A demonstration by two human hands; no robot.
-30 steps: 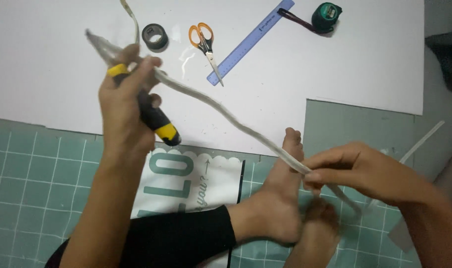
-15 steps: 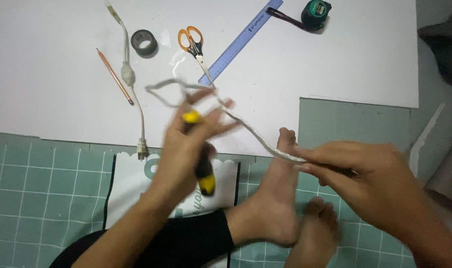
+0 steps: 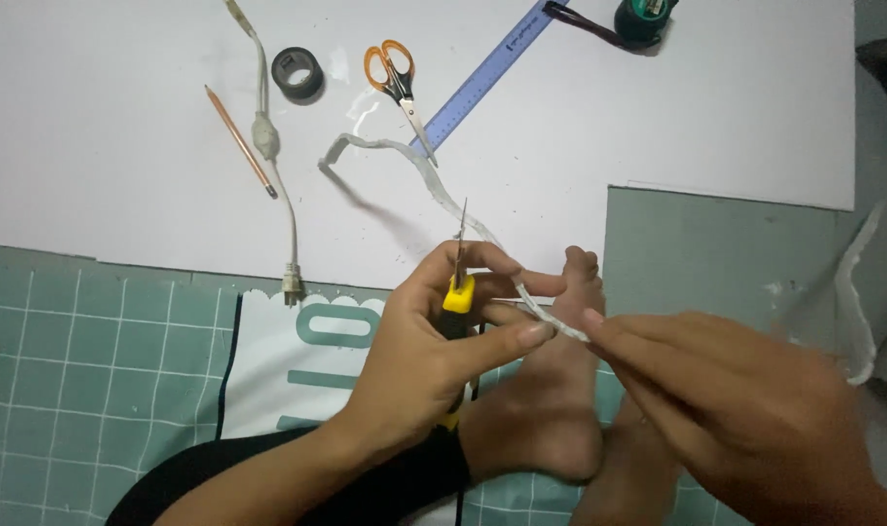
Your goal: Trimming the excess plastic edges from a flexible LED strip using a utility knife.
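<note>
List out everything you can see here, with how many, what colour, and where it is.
white strip: 1, whitish, curling over the sheet, near end pinched by both hands
utility knife: 1, yellow and black, blade up, in left hand
white sheet: 1, white, upper floor
cutting mat: 1, green grid, under the sheet
scissors: 1, orange handles, top centre
ruler: 1, blue, right of scissors
tape roll: 1, black, left of scissors
pencil: 1, brown, left
cable with plug: 1, grey-white, beside pencil
tape measure: 1, green, top edge
feet: 2, bare, bottom centre
left hand: 1
right hand: 1
</note>
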